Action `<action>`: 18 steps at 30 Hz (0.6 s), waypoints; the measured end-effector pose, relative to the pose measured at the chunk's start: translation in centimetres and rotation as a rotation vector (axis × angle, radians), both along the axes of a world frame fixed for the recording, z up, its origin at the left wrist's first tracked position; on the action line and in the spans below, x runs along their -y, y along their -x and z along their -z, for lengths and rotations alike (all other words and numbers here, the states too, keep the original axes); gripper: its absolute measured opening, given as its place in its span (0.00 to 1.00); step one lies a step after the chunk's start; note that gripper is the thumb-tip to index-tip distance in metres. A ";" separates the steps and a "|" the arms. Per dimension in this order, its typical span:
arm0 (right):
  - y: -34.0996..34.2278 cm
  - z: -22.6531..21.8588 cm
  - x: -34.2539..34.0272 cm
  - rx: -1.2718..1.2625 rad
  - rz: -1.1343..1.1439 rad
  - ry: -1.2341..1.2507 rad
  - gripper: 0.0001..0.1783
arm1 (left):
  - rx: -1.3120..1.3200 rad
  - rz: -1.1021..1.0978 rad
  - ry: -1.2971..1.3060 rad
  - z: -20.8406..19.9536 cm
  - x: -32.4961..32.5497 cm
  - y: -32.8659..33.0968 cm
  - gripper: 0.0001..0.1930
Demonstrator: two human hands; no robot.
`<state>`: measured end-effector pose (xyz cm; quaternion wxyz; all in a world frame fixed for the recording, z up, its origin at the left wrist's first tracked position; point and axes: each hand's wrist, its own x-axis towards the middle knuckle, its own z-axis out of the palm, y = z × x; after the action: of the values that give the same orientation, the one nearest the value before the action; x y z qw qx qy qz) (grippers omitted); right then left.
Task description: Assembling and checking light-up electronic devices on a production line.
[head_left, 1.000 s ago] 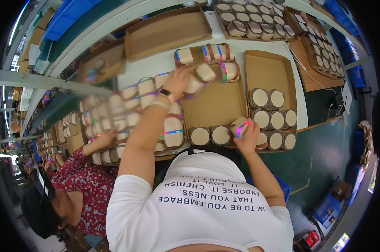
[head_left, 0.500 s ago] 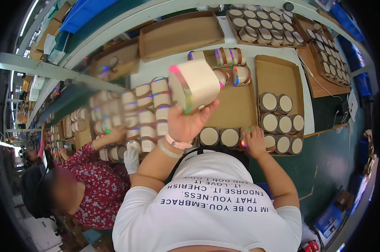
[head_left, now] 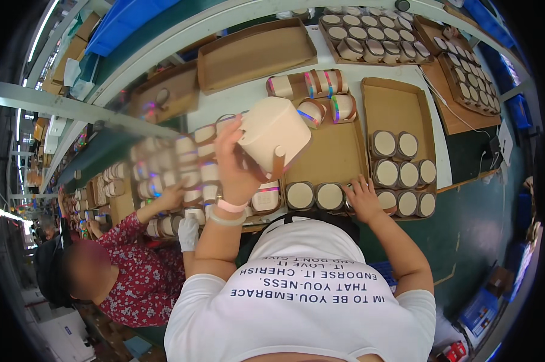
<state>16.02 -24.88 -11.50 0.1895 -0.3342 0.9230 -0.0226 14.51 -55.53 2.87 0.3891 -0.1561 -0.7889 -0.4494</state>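
My left hand (head_left: 231, 175) is raised, its fingers wrapped around a cream, rounded-box portable speaker (head_left: 275, 134) with a brown strap. The speaker is tilted, its cream end facing up. Low on the right, my right hand (head_left: 363, 202) lies with fingers stretched over a speaker at the front of the middle cardboard tray (head_left: 333, 154); that speaker is mostly hidden under the hand. Beside it stand two upright speakers, one of them a round-topped speaker (head_left: 330, 196). Farther back in that tray, several speakers lie on their sides, including a lit speaker (head_left: 343, 108).
At right, a cardboard tray (head_left: 399, 99) holds several upright speakers. A full tray (head_left: 375, 59) and a flat brown box (head_left: 254, 54) stand behind. A co-worker's bare hand (head_left: 169, 196) and gloved hand (head_left: 188, 234) are over speakers at left. A metal shelf beam (head_left: 79, 105) crosses above.
The speaker in my left hand has turned, so its strap now shows and its coloured lights are mostly hidden. My right fingers have spread, and the red glow beneath them is no longer visible.
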 end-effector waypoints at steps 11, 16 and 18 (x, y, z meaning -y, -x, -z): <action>1.4 -8.9 8.4 0.892 0.702 1.810 0.52 | 0.365 -0.128 0.202 2.6 -10.3 -2.3 0.39; 2.8 -8.1 5.6 0.590 0.851 1.666 0.41 | 0.816 0.512 -0.060 3.8 -8.1 0.3 0.46; 3.0 -8.5 3.6 0.523 0.894 1.625 0.39 | 1.070 0.693 -0.265 6.9 -6.3 3.3 0.49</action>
<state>13.05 -28.52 -3.02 0.0736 0.0345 0.5961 -0.7988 11.25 -49.21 -4.03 -0.2091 -0.1068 -0.7155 -0.6580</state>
